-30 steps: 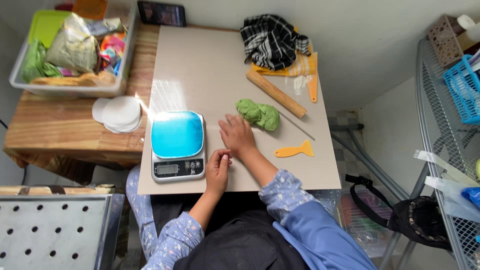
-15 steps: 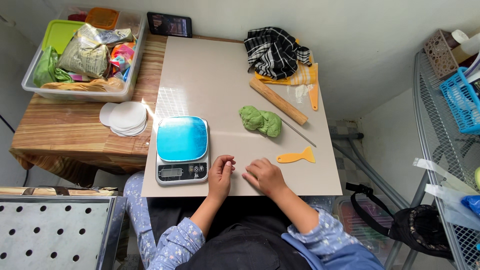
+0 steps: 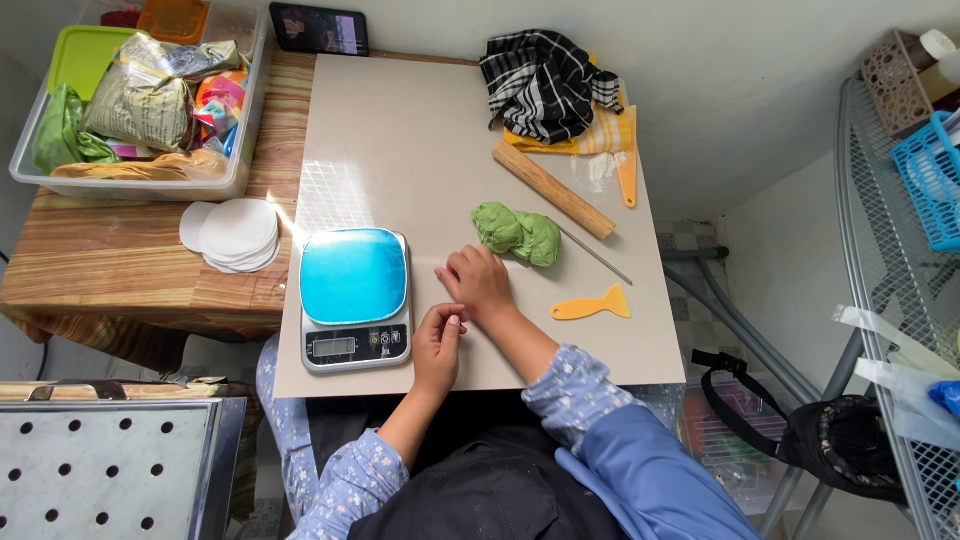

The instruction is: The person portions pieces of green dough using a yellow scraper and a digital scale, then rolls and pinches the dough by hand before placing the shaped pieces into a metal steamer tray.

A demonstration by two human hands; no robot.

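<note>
The right hand [image 3: 480,285] is laid palm down on the pale board [image 3: 400,130], its fingers loosely spread and reaching toward the green dough [image 3: 518,233], which lies just beyond the fingertips, right of the middle of the board. Nothing is gripped by that hand, and whether the fingertips already touch the dough cannot be told. The left hand [image 3: 438,345] is rested near the board's near edge, just right of the kitchen scale [image 3: 355,297]; its fingers are curled with thumb and fingertips drawn together, and whether a small piece is pinched there cannot be told.

Several risks can be judged from this layout. The blue-topped scale is set close to the near edge of the board, so it could be nudged off level or pushed by the left wrist. A thin metal rod [image 3: 594,254] lies just right of the dough, and it could be caught and dragged if the dough is pulled carelessly. The orange scraper [image 3: 592,305] sits near the right forearm and could be swept off the board by the sleeve. The wooden rolling pin [image 3: 552,189], lying slantwise beyond the dough, could be set rolling by a knock.
</note>
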